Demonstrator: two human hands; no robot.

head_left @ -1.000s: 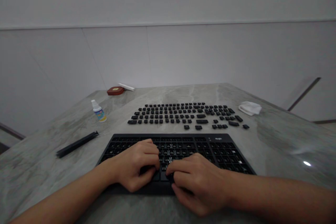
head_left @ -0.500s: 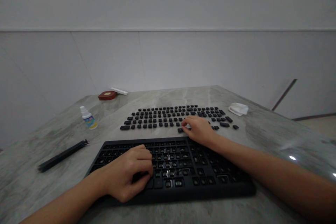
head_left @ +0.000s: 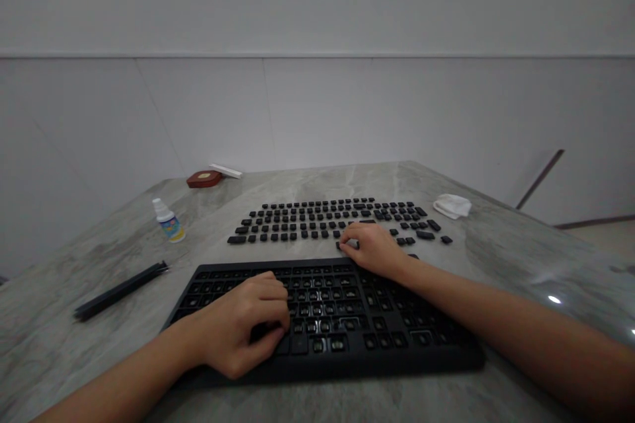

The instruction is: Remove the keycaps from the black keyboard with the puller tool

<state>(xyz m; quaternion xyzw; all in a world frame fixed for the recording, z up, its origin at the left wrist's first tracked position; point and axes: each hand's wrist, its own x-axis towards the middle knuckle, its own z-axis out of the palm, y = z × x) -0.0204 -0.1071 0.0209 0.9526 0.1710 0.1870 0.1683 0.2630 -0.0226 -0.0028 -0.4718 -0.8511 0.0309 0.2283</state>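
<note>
A black keyboard [head_left: 417,360] with most of its keycaps off lies flat in front of me. Over its lower left part rests my left hand [head_left: 243,327], its fingers curled and closed; whatever may be under the fingertips is hidden. My right hand [head_left: 370,246] reaches past the keyboard's back edge, thumb and forefinger pinched on a small black keycap [head_left: 338,246] at the front of the rows. Loose black keycaps [head_left: 304,236] are laid out upright in several rows behind the keyboard.
A white spray bottle [head_left: 169,221] stands at the left, behind a dark bundle of thin strips [head_left: 122,289]. Farther back lie a reddish-brown case [head_left: 204,179] and a white flat strip [head_left: 226,171]. A folded white cloth [head_left: 452,205] sits right of the keycaps on the marbled table [head_left: 501,254].
My right hand has shifted slightly left and its fingers now cover more of the front keycap. My left hand stays in place on the keyboard.
</note>
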